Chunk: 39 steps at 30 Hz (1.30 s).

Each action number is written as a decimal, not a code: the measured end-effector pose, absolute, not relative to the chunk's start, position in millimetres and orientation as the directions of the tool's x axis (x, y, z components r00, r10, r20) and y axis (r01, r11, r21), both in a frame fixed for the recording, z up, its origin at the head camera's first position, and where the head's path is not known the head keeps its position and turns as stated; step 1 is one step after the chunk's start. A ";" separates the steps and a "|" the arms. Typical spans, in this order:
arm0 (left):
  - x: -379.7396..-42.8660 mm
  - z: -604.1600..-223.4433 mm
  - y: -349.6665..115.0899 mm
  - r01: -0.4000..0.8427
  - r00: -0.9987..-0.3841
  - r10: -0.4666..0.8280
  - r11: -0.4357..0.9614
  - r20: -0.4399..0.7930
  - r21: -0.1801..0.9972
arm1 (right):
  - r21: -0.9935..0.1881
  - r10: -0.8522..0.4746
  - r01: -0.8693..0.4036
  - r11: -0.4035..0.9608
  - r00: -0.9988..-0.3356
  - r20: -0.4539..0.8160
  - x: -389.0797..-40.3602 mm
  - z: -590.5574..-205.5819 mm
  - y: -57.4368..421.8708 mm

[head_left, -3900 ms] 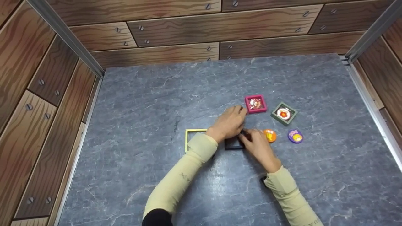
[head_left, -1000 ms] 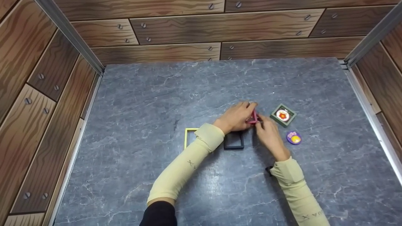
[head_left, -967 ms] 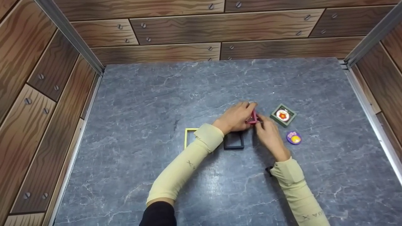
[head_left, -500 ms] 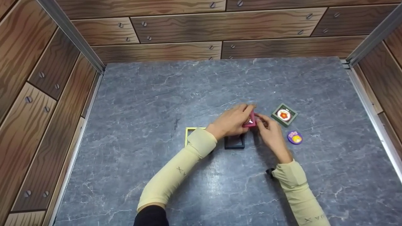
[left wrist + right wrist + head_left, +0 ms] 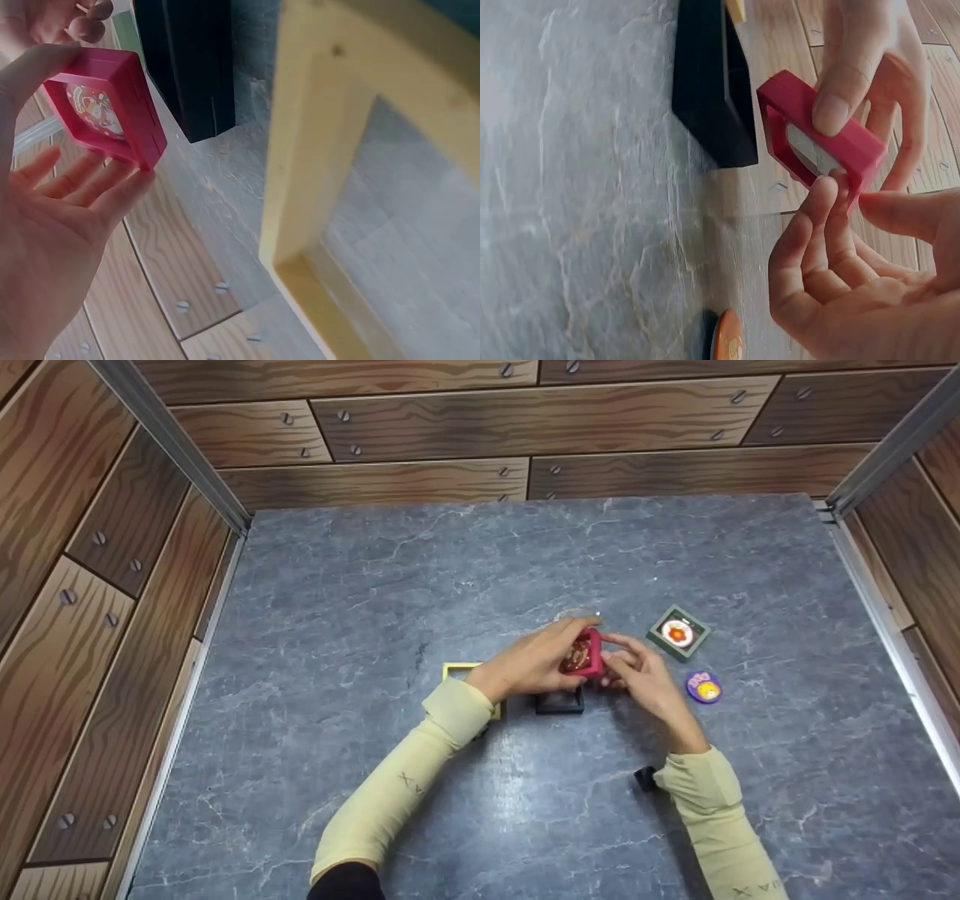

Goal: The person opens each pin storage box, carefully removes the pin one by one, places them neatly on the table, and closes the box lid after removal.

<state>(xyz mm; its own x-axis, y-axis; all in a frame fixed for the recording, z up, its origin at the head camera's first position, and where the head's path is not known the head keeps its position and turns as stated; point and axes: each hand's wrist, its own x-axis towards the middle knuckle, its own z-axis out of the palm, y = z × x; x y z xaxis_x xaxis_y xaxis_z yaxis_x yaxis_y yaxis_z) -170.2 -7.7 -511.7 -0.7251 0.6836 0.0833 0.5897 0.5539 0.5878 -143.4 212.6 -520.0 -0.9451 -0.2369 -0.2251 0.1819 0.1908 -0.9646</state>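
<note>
My left hand point(image 5: 529, 660) holds a pink square display frame point(image 5: 595, 654) by opposite edges, thumb on one side and fingers on the other. A round badge with a red picture point(image 5: 96, 110) shows inside it in the left wrist view; its silvery back point(image 5: 808, 150) faces the right wrist view. My right hand point(image 5: 649, 682) pinches a corner of the pink frame between thumb and curled fingertips. Just below the pink frame stands an unfilled black frame point(image 5: 559, 710) on the table. A yellow frame point(image 5: 300, 142) is partly hidden by my left wrist in the head view.
Right of my hands lie a green frame point(image 5: 660, 642) with a flower badge inside and a purple round badge point(image 5: 703, 688). An orange badge point(image 5: 727, 337) lies on the table below my right hand. Wood-patterned walls point(image 5: 420, 427) border the grey marbled table point(image 5: 375, 585).
The pink frame, flat on the table at first, is now lifted, drawn toward me and turned in my hands. Both hands were over the black frame earlier. The orange badge has become hidden in the head view.
</note>
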 end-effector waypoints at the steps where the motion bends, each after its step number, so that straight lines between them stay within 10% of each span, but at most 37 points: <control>1: -169.0 -511.9 -9.3 0.589 -0.722 0.686 0.543 0.090 0.599 | -0.965 -0.247 0.195 0.178 -0.940 -0.235 -143.0 -520.0 212.4; 39: -101.0 -509.5 -38.6 0.618 -0.672 0.706 0.368 0.224 0.695 | -0.833 -0.691 0.539 -0.125 -0.650 -0.317 -118.4 -533.6 214.5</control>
